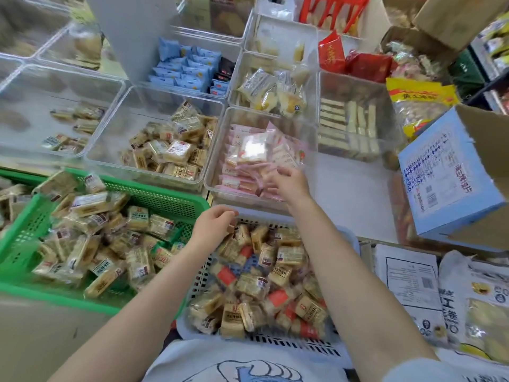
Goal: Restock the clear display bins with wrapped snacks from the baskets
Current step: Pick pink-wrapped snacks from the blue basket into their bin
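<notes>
A pale slotted basket [199,282] in front of me holds many tan and red wrapped snacks [278,282]. My left hand [213,224] hovers over its far edge, fingers curled, pinching a small tan packet [230,229]. Just beyond stands a clear bin [217,150] of pink wrapped snacks [242,172]. My right hand [290,183] reaches into its near right side with loose, blurred fingers above the pink packets, holding nothing I can make out. A green basket [165,192] at left is full of tan wrapped snacks [91,244].
More clear bins stand behind: tan packets [170,153], blue packets [184,70], yellow cakes [272,92], pale bars [347,128], and a nearly bare bin [68,122] at left. A blue carton [446,175] and printed bags [482,299] crowd the right.
</notes>
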The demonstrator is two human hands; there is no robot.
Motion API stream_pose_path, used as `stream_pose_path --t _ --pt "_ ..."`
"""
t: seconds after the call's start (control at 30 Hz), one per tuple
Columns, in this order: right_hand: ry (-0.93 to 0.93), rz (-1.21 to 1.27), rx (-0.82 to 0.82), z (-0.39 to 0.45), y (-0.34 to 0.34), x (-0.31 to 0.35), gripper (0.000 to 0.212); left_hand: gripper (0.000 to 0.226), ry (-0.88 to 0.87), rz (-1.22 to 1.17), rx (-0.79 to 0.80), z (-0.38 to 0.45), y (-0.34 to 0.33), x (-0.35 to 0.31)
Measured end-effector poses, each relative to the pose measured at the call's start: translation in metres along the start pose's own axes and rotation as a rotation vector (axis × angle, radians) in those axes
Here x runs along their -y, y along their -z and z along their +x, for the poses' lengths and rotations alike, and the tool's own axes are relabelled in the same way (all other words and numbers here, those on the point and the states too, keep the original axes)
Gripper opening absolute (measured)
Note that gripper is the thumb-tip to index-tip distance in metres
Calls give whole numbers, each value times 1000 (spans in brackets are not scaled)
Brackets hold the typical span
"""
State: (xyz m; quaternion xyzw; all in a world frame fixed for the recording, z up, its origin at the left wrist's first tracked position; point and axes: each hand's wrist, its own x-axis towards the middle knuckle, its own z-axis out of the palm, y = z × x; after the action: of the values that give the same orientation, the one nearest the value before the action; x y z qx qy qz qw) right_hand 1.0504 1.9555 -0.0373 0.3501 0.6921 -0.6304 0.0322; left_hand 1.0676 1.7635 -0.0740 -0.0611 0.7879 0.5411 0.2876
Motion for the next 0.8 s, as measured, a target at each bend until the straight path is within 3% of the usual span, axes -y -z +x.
stream_pose_path --t 0.2,0.3,0.37,0.5,0.63,0.8 --pt "-24 -78 -180 -31 56 -83 12 17 -72 244 80 0 -35 20" --pt "-186 -13 -439 -47 102 -146 14 27 -269 585 156 6 -67 25" --pt "-279 -36 -517 -55 129 -179 16 40 -451 802 222 13 -91 24" --pt "-381 -174 -366 -66 151 -211 22 59 -672 1091 416 24 -142 29" --pt "-376 -320 -247 -64 143 -225 33 64 -618 1333 575 24 -171 47" --pt "-465 -358 -128 -47 131 -236 49 66 -582 1388 578 22 -161 66"
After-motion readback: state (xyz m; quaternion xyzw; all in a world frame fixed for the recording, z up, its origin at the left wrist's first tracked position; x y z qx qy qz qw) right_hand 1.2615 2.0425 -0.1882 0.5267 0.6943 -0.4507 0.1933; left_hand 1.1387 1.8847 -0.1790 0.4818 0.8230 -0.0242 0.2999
